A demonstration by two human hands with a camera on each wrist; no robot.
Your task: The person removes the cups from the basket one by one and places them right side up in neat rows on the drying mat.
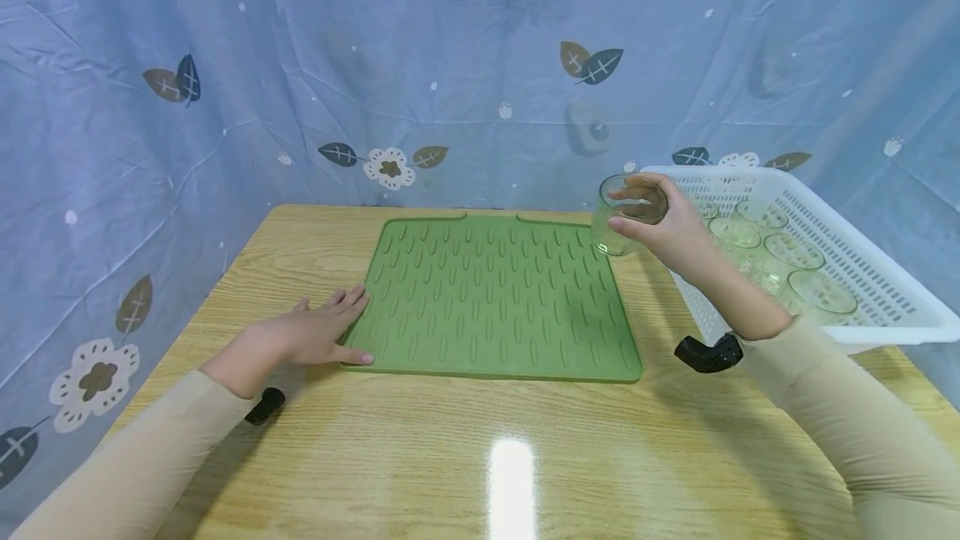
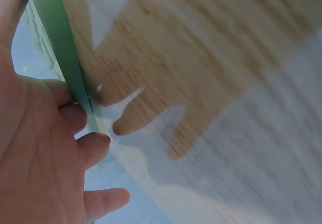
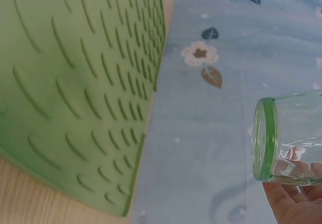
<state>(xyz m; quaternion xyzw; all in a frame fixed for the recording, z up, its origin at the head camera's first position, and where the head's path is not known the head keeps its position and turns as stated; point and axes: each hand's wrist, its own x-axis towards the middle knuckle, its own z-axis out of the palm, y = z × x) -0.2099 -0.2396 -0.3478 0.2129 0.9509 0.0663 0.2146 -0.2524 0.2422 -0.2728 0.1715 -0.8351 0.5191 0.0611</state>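
1. Blue printed cloth point(image 1: 480, 107) hangs behind the table, at 12 o'clock from the green mat point(image 1: 495, 298), the dial's centre.
2. Wood-grained table point(image 1: 420, 457) lies beneath the mat, with a bright reflection at 6 o'clock.
3. White perforated basket point(image 1: 892, 335) sits at 3 o'clock.
4. Ridged and flat, the mat lies on the table.
5. Left hand point(image 1: 318, 333) is at 9 o'clock, its fingers spread and its fingertips touching the mat's edge.
6. Right hand point(image 1: 667, 227), well apart from the left, is at 2 o'clock, gripping a clear drinking glass point(image 1: 609, 233).
7. Several clear tumblers point(image 1: 795, 252) stand inside the basket.
8. That gripped glass is near the mat's 2 o'clock corner; whether it touches anything below, I cannot tell.
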